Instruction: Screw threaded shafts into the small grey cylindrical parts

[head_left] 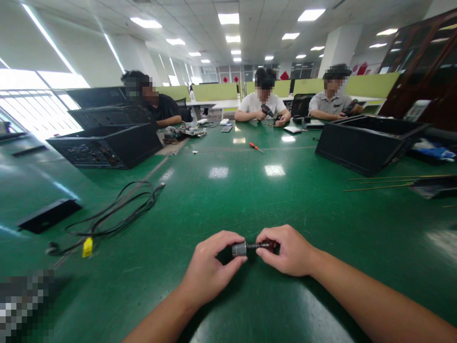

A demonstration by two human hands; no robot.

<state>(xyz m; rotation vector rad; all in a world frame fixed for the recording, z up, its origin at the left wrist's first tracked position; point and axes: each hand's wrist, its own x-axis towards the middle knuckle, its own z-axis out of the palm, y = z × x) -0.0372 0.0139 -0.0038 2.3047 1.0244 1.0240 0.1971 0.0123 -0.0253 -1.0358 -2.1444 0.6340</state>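
Observation:
Near the front of the green table, a small grey metal cylinder (pixel 239 249) with a dark, ridged shaft (pixel 253 246) lies level between my hands. My left hand (pixel 214 264) pinches the cylinder between thumb and fingers. On the shaft's other end, the fingers of my right hand (pixel 287 250) close around it and a dark reddish-brown part. The exact kind of this piece is not clear.
The green table (pixel 228 200) carries a coiled black cable (pixel 117 209) with a yellow tag at left. Black computer cases (pixel 107 145) stand left, another black case (pixel 367 143) right. An orange screwdriver (pixel 255 147) lies farther off. Thin rods (pixel 378 183) are at right. Three people sit beyond.

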